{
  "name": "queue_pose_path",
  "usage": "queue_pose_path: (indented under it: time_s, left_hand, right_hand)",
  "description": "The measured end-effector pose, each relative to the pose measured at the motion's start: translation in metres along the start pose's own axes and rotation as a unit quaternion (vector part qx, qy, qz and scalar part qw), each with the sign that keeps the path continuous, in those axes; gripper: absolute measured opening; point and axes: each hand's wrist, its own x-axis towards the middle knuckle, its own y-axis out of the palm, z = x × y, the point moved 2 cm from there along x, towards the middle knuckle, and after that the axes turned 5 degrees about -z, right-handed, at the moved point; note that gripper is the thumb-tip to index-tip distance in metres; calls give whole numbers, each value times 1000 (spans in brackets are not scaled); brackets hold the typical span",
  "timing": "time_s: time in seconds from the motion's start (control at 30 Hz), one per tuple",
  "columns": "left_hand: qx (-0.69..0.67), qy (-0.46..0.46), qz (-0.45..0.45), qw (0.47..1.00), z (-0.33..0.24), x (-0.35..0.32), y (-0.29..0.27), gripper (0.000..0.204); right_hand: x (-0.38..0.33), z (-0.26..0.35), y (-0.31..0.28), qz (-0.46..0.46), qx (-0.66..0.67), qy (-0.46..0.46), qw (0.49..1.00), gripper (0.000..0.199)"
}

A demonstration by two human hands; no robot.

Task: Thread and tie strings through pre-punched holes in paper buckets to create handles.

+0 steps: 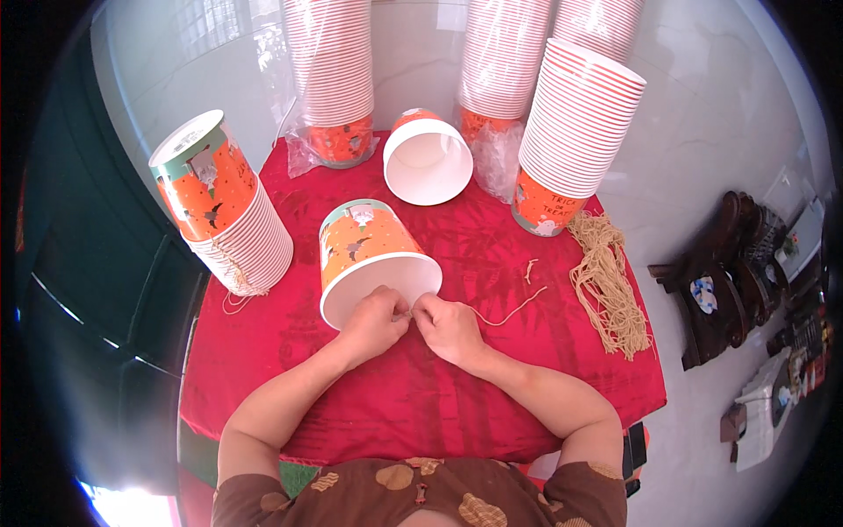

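An orange patterned paper bucket (362,248) lies on its side in front of me, its white open mouth turned toward me. Both hands meet at the lower right of its rim. The fingers of my left hand (378,321) are pinched together, partly inside the mouth. My right hand (446,327) pinches close beside it. A tan string (514,314) runs out from behind my right hand and across the cloth, so its end seems to lie between my fingers. The fingertips hide the exact spot where string and rim meet.
A red cloth (492,413) covers the table. Nested bucket stacks stand at left (237,237), back (338,79) and right (575,123), some in clear plastic. Another bucket (428,162) lies at the back. A bundle of tan strings (610,285) hangs near the right edge; a short scrap (529,270) lies nearby.
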Motion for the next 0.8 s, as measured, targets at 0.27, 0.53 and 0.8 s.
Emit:
queue_pose_path:
  time_s: [0.27,0.53,0.8]
  left_hand:
    - [-13,-13,-13,1000,2,-1,3,8]
    - [-21,-5,-9,1000,3,-1,4,6]
    - [-30,-13,5,999,1,-1,2,6]
  right_hand:
    - [0,1,0,2,6,-1,1000,9]
    - [-3,3,1,-7,-25,-13,1000,13]
    - [-3,1,1,-14,-28,-48,998,12]
